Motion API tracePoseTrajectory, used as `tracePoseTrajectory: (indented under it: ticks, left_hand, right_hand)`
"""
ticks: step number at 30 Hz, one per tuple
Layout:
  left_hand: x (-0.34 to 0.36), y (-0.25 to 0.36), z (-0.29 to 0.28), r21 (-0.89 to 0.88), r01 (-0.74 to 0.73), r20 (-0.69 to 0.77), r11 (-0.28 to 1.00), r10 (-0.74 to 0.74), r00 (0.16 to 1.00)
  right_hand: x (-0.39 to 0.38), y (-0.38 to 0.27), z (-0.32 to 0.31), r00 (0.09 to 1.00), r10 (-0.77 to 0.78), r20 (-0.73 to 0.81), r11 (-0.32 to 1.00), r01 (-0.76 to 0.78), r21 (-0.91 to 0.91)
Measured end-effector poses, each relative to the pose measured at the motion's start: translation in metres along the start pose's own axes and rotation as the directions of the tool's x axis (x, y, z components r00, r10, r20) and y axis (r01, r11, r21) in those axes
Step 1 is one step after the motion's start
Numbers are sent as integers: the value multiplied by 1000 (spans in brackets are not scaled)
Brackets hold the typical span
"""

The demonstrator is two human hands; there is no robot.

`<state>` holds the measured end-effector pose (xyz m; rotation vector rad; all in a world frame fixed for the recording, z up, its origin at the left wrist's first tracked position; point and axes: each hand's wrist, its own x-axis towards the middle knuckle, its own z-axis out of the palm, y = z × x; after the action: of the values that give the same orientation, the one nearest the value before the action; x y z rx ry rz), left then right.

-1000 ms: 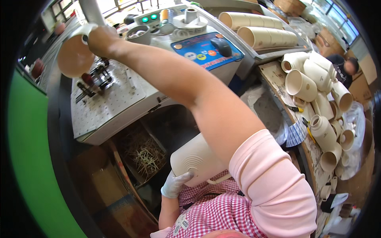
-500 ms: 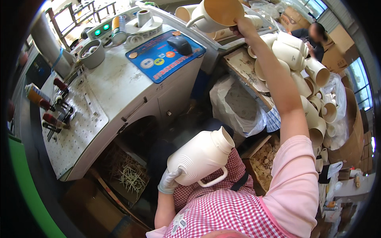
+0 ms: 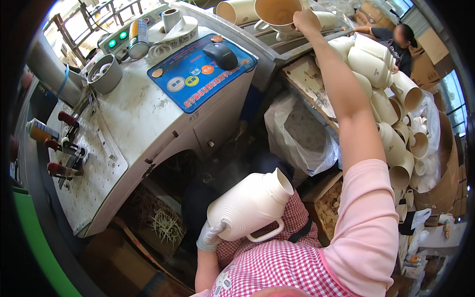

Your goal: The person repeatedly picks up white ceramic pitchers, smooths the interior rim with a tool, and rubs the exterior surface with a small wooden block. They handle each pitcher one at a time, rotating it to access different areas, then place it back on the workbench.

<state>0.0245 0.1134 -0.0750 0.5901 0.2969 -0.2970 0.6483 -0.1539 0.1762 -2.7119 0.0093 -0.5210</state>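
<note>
A cream thermos jug body (image 3: 247, 200) with a ribbed round base, a loop handle and an open neck lies tilted over my lap. My left hand (image 3: 211, 236), in a pale glove, is closed on its base end. My right arm stretches far forward, and my bare right hand (image 3: 307, 23) pinches the rim of another cream jug body (image 3: 265, 19), whose open tan inside faces up. This second jug is at the grey-edged tray (image 3: 287, 53), beside a third jug lying on its side (image 3: 233, 12). My right fingertips are partly hidden.
At the left stands a white workbench (image 3: 143, 106) with a blue mat (image 3: 190, 89), a black mouse (image 3: 220, 56) and red-handled clamps (image 3: 64, 171). Several cream jugs are piled at the right (image 3: 368, 67). A plastic-lined bin (image 3: 302, 133) sits between. A co-worker (image 3: 403, 44) is behind the pile.
My right hand has moved the second jug forward and down to the tray. The jug on my lap stays nearly where it was. The co-worker's arm now reaches toward the tray.
</note>
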Motion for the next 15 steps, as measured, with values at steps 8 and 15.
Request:
tracePoseTrajectory:
  ticks: [8,15]
  left_hand:
    - [2,3,2,-62,64,-32,996,-66,997]
    - [7,4,-1,-69,119,-10,991,-120,993]
  right_hand:
    - [3,7,54,991,-30,-132,994,17,-105]
    - [-11,1,86,995,-45,-91,977,25,-214]
